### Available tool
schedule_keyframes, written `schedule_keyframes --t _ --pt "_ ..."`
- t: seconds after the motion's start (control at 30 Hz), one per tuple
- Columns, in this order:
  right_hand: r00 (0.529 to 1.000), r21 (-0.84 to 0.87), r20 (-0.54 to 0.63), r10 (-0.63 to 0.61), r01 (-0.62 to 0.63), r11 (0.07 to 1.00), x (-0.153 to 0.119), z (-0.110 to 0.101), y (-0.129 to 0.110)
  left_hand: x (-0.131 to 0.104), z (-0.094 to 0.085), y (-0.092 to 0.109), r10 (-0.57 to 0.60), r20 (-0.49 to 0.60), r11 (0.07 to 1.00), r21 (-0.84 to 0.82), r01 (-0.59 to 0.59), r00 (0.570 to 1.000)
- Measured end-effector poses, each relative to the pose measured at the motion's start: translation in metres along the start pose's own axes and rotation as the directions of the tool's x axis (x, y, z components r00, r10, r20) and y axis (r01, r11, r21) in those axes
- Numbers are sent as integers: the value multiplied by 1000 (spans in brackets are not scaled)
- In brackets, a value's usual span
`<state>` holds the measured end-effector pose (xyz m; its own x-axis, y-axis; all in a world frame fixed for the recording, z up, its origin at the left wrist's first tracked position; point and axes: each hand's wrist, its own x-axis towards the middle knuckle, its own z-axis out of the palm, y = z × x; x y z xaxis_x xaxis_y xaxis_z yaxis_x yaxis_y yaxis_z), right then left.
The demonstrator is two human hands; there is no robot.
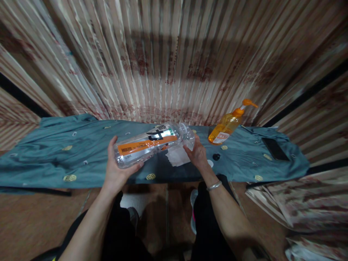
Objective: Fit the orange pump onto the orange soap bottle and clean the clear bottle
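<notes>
A large clear plastic bottle (148,145) with an orange, white and black label lies tilted between my hands, just above the cloth. My left hand (116,166) is wrapped around its bottom end, thumb along the near side. At the other end, my right hand (197,152) has its fingers closed on a clear plastic piece (187,135) by the bottle's neck. Whether that piece is joined to the bottle I cannot tell. Below lies a white sheet of paper or tissue (178,156), partly covered by the bottle and my right hand.
A pump bottle of orange liquid (225,127) stands at the back right. Near my right wrist lie a small black cap-like object (216,157) and a white disc (210,163). A dark phone (276,149) rests farther right on the green cloth (89,152). Striped curtains (168,65) hang behind.
</notes>
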<state>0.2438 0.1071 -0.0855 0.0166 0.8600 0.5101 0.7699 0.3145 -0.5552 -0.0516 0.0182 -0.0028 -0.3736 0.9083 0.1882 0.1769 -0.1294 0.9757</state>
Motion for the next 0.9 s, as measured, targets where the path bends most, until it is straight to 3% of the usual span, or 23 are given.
schedule_keyframes --t 0.4,0.9 --pt "1000 -10 11 17 -17 1000 0 -1 -1 -1 1 -4 33 -71 999 16 -32 997" --pt "1000 -31 18 23 -22 999 0 -1 -2 0 0 -7 -2 -50 1000 3 2 999"
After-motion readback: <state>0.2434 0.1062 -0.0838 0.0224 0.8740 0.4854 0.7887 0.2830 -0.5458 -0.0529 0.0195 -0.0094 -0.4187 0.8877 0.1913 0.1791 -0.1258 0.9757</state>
